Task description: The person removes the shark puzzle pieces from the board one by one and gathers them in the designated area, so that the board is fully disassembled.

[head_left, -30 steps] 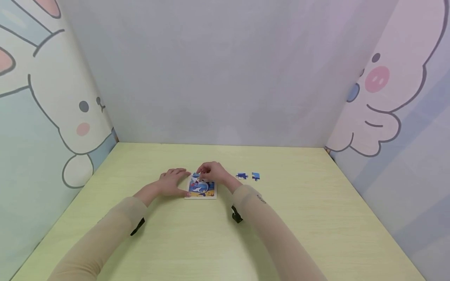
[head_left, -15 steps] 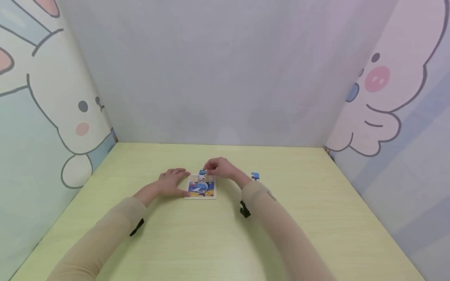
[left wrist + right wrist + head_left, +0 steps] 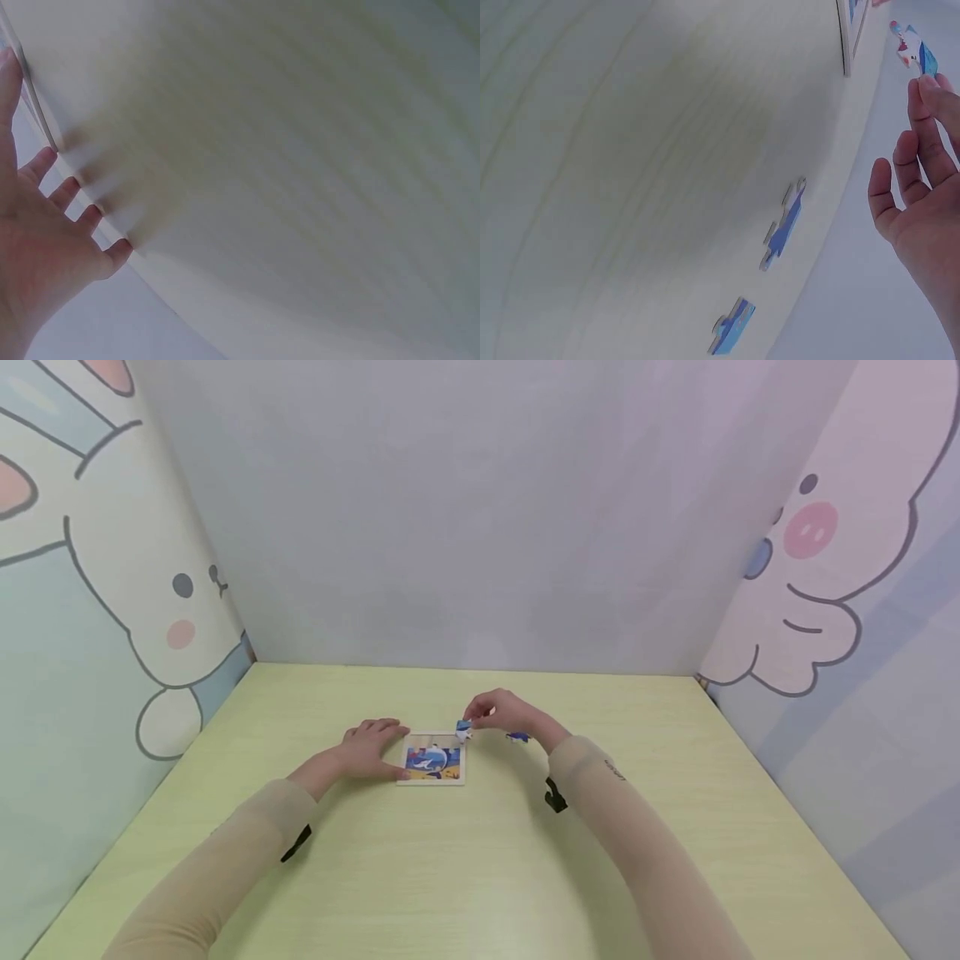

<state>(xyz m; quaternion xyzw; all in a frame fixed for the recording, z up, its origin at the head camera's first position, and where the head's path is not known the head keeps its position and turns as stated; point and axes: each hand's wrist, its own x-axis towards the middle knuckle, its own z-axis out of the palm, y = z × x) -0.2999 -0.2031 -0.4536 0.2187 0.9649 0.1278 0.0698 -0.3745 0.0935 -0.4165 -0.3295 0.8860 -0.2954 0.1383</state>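
The pale yellow wood-grain tabletop [image 3: 450,877] is viewed forward and down from the head, while the bare left hand [image 3: 45,236] and right hand [image 3: 934,225] are each seen close up, tilted, from the wrist, the square white-framed jigsaw puzzle [image 3: 432,762] being shared by head and right-wrist views.

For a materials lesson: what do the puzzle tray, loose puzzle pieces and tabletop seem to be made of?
Puzzle tray: probably wood or fibreboard; its pale, plain rim looks matte.
Loose puzzle pieces: likely thin wood or stiff board, printed in colour; plain edges show beneath the picture.
Tabletop: wood or wood-look laminate, unclear which; pale yellow with grain-like streaks and a soft sheen.
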